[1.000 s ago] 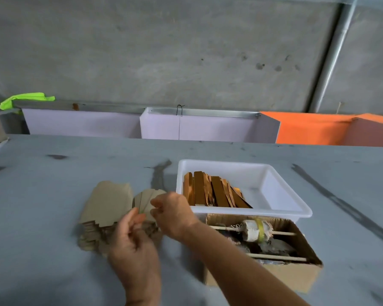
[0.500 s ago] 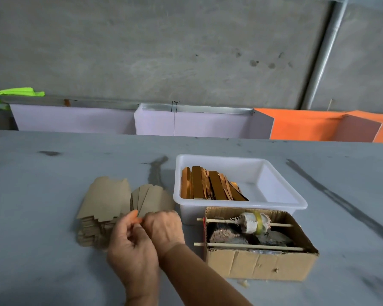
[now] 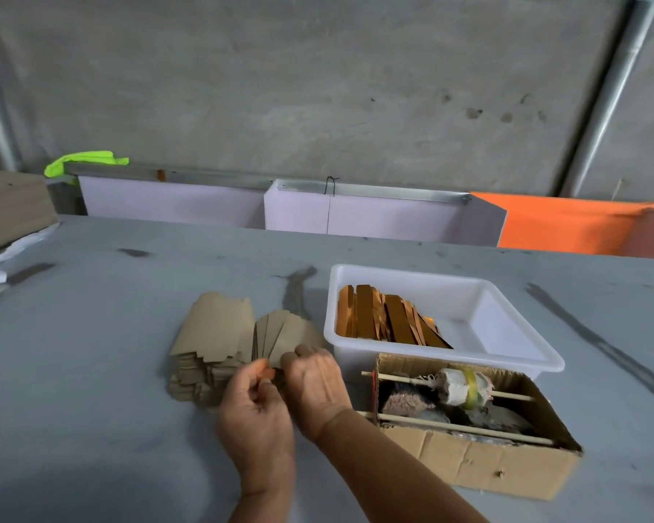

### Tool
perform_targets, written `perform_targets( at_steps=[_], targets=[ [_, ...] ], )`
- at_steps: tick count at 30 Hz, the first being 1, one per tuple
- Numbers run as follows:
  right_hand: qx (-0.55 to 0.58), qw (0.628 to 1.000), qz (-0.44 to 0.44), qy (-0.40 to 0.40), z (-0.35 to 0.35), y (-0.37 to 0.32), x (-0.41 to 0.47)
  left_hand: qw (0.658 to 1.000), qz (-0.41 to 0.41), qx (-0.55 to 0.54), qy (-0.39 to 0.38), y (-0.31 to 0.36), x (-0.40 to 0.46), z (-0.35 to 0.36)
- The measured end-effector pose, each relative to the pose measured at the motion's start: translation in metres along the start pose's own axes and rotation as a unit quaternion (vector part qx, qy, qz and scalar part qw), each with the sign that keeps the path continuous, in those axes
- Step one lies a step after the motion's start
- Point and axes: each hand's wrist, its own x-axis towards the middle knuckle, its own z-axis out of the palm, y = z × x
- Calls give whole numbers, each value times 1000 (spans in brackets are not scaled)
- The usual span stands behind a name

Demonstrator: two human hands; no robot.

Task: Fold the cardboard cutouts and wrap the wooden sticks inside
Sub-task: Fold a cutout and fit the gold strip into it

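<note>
Now both hands sit low and close together at the near edge of the fanned cardboard cutouts [image 3: 280, 335], where a second ago the right hand was raised over the fan and nearer the white tray. The left hand [image 3: 255, 409] has its thumb and fingertips curled in toward the cutout edges, and the right hand [image 3: 314, 386], its back to the camera, has its fingers bent down onto the same spot. Both grips look closed on the edge of a cutout, apparently teasing one sheet free of the fan, though the fingertips hide exactly which sheet is caught.

The bigger stack of cutouts [image 3: 214, 334] lies just left of the fan on the grey desk [image 3: 91, 371], untouched. The wooden sticks [image 3: 386, 318] lie in a loose bundle in the left half of the white tray [image 3: 506, 334], just right of the hands. In front of the tray stands an open cardboard box [image 3: 480, 458] with thin rods across its top and a taped bundle on one of them.

The shift suggests that a single cutout is being separated. No fold shows yet, and no stick has left the tray, so the wrapping appears to be at its very start.
</note>
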Motion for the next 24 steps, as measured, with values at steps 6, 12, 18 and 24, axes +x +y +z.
perform_targets(
  at_steps=[6, 12, 18, 24],
  targets=[
    [-37, 999, 19, -1, 7, 2, -2, 1000, -11, -1, -20, -4, 0, 1],
    [-73, 997, 19, -5, 8, 3, 0, 998, -46, -33, -10, -9, 4, 1],
    [-11, 995, 96, 15, 8, -1, 6, 999, -39, -28, -12, -10, 4, 2],
    [-31, 995, 92, 5, 7, -3, 10, 999, -40, -16, -10, -12, 5, 1]
  ],
)
